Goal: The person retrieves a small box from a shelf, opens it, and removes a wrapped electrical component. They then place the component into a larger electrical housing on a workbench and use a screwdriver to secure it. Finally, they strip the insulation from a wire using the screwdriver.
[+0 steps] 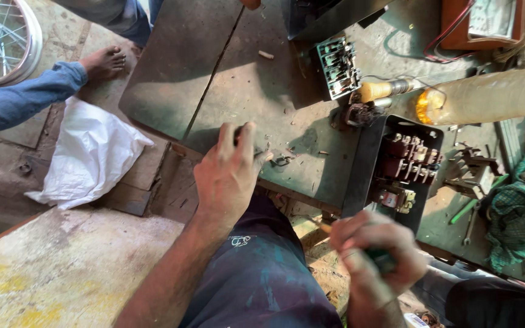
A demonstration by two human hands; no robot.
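Note:
My left hand [229, 170] rests on the dirty metal workbench [238, 91], fingers curled, its fingertips beside small metal bits [282, 160]; whether it holds one is hidden. My right hand [375, 249] is closed around a green-handled tool [383, 260], likely a screwdriver, just below an open black electrical box [366, 164]. Inside the box sit dark red switch blocks with terminals [411, 159]. My knee in dark trousers [262, 273] is under both hands.
A green terminal board [338, 67] lies further back on the bench. A yellow-handled tool [381, 90] and a tan hose [493, 94] lie at right. Another person's bare foot [104, 62], a white sack [89, 155] and a spoked wheel [1, 39] are at left.

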